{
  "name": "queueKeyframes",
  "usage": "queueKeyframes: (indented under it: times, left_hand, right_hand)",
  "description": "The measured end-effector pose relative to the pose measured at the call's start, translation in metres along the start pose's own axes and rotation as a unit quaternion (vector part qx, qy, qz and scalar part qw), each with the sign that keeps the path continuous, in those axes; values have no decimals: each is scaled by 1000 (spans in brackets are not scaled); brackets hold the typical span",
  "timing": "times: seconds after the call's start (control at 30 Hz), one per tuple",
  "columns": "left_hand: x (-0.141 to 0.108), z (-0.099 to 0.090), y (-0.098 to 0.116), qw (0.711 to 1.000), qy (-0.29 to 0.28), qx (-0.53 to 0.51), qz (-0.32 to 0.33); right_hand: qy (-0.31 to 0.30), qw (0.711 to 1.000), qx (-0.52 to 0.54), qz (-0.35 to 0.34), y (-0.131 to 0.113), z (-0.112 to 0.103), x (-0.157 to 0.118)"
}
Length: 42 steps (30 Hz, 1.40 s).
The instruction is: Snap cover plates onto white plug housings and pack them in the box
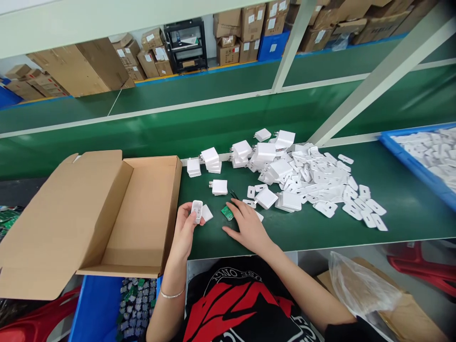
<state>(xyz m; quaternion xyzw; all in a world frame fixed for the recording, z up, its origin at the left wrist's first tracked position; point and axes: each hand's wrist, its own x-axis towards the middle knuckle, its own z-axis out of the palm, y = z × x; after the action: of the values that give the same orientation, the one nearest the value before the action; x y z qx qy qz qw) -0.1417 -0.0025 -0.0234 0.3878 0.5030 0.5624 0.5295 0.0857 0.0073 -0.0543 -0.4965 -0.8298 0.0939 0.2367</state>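
Note:
My left hand (185,229) grips a white charger housing (196,212), its open end turned up towards me. Just right of it, a white charger piece (206,213) lies on the green table, partly behind my fingers. My right hand (248,227) has its fingers spread over the tabletop and holds nothing that I can see. By its fingertips is a small green circuit board (227,213). Dark tweezers (233,194) show partly beyond that hand. A single white charger with prongs (218,187) lies beyond both hands.
An open cardboard box (142,213) stands at left. White chargers (265,153) and flat white covers (320,173) are heaped at right. A blue tray (420,159) of white parts sits far right. Below the box, a blue bin (98,308) holds circuit boards. A slanted post (377,76) rises behind.

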Motion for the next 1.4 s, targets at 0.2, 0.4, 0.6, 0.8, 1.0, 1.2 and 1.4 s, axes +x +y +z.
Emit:
queueKeyframes:
  times: [0.2,0.4,0.6,0.8,1.0,1.2,1.4]
  left_hand:
    - [-12,1,-8,999,-46,-4,23]
    - [-19,-2,-9,995,-54,13,80]
    - [-26,6,-9,988,-119,9,93]
    - [-28,13,-10,979,-166,42,112]
    - [-31,19,-7,967,-179,77,163]
    - [-33,23,-2,948,-200,119,217]
    - [-37,29,3,936,-218,113,251]
  right_hand:
    - [23,992,-88,92,-14,3,25]
    - [46,997,-14,60,-17,-7,27]
    - [128,903,405,73,-18,-23,11]
    - [125,782,610,42,-31,-38,-1]
    - [128,784,607,-4,-42,-47,-13]
    - [176,880,432,-93,-41,-48,-18]
    - [208,907,347,-120,-43,-53,-17]
